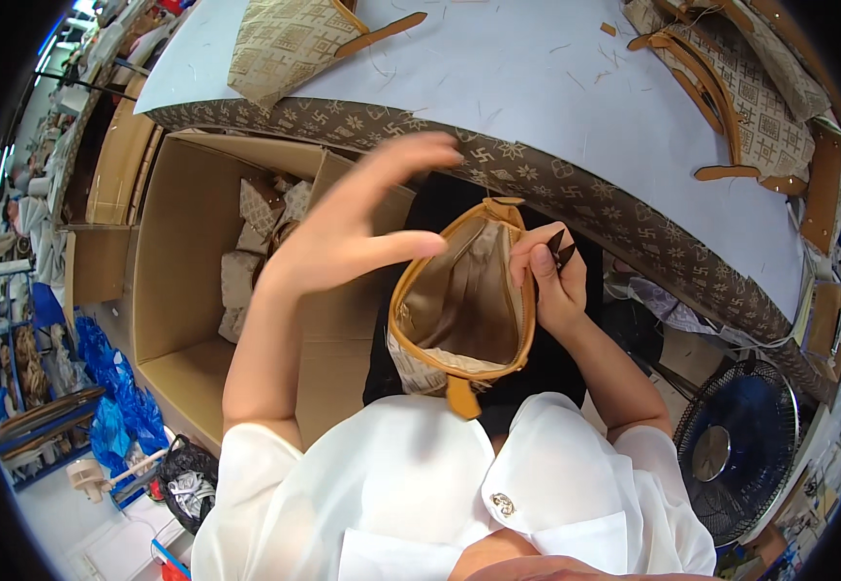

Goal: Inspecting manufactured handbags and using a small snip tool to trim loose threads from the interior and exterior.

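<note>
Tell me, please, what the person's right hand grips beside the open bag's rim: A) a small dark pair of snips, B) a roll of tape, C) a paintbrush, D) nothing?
A: the right hand pinches small dark snips against the tan-trimmed bag, blades pointing up.

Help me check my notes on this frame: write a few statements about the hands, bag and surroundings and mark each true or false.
1. The right hand pinches a small dark tool at the bag's rim. True.
2. The left hand grips the bag's strap. False: it is open, fingers spread, above and left of the bag, holding nothing.
3. The bag's mouth is open, showing a tan lining. True.
4. The cardboard box on the left holds no items. False: patterned pieces lie inside it.
5. A blue fan stands at lower right. True.
</note>
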A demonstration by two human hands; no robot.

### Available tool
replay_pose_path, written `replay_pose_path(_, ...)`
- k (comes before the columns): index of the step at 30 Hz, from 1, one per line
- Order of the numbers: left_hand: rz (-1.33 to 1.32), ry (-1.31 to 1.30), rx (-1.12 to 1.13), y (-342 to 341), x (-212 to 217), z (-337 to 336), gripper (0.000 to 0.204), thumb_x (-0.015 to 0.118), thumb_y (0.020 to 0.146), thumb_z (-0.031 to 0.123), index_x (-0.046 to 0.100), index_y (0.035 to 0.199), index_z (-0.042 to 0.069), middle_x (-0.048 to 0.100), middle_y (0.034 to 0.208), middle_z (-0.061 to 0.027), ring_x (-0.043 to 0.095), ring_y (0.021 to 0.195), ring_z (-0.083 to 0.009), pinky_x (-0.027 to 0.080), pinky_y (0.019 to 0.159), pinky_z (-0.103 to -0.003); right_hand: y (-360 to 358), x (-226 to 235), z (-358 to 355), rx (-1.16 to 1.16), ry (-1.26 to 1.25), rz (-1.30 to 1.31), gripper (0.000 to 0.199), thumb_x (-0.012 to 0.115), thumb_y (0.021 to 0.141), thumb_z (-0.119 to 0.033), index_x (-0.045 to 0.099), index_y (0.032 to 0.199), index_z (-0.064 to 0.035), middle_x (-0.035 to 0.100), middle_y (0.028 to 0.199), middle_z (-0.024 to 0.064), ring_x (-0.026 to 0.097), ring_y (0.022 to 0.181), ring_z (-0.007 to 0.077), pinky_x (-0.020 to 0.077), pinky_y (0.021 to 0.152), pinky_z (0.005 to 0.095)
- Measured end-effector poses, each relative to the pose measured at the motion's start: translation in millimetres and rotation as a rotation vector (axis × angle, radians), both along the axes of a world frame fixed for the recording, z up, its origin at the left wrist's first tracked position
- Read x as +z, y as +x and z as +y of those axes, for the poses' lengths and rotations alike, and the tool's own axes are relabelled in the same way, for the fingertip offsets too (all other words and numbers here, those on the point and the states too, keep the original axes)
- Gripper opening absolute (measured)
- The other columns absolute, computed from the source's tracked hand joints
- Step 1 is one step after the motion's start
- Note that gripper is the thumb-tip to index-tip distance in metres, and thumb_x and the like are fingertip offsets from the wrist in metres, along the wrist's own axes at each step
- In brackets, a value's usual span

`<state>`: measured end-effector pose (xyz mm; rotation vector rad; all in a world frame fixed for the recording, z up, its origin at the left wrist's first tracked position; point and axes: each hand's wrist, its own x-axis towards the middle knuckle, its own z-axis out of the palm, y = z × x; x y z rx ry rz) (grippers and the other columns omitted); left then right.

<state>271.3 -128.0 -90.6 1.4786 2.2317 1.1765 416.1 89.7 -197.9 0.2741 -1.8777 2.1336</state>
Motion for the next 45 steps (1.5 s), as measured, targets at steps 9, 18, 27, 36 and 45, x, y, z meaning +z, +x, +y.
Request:
replay_pose_path(9,-0.703,-0.116,-0.055,13,-40,14,0.05,0.049,0.083,0.003,0.06,0.132,0.002,0.071,0.114,-0.0097,0.065,0.104,-0.0163,0.049,0.089,-0.029,11,5,18,-0.017,0.104,0.004,0.015,0.056,0.101,-0.013,0.06,0.109,-0.0011,0.062,0.07,0.0056,0.054,0.058,0.0088,0.0421,0.055,0.0224)
replay_pose_path(18,-0.525,0.03,-0.101,29,-24,22,0.042,0.044,0.076,-0.007,0.073,0.106,-0.001,0.072,0.106,-0.0183,0.07,0.095,-0.0231,0.053,0.087,-0.031,7,38,42,0.215,0.57,0.175,0.034,0.075,0.083,-0.007,0.07,0.116,-0.0052,0.067,0.081,0.0074,0.059,0.06,0.0145,0.0439,0.052,0.0262)
replay_pose_path(27,-0.505,-0.03,-0.034,38,-20,25,0.036,0.045,0.074,-0.005,0.076,0.091,0.004,0.074,0.1,-0.0144,0.073,0.086,-0.0238,0.058,0.079,-0.032,-1,57,49,-0.069,1.038,0.291,0.047,0.075,0.079,-0.013,0.071,0.125,-0.0165,0.048,0.072,0.0003,0.05,0.057,0.0153,0.0408,0.048,0.028)
replay_pose_path(36,-0.432,-0.055,-0.011,39,-22,29,0.016,0.047,0.074,-0.003,0.062,0.074,0.001,0.065,0.078,-0.0092,0.06,0.064,-0.0211,0.049,0.061,-0.032,2,59,54,-0.081,1.294,0.467,0.053,0.074,0.073,-0.013,0.072,0.125,-0.0197,0.049,0.073,-0.0005,0.05,0.057,0.0132,0.04,0.047,0.0262)
replay_pose_path(45,-0.411,-0.025,-0.003,40,-21,32,0.008,0.048,0.074,0.001,0.055,0.07,0.001,0.058,0.068,-0.0084,0.054,0.059,-0.0227,0.044,0.057,-0.034,-5,53,53,-0.084,1.11,0.443,0.052,0.074,0.069,-0.014,0.074,0.121,-0.0231,0.053,0.077,-0.0001,0.051,0.057,0.0123,0.0406,0.048,0.0258)
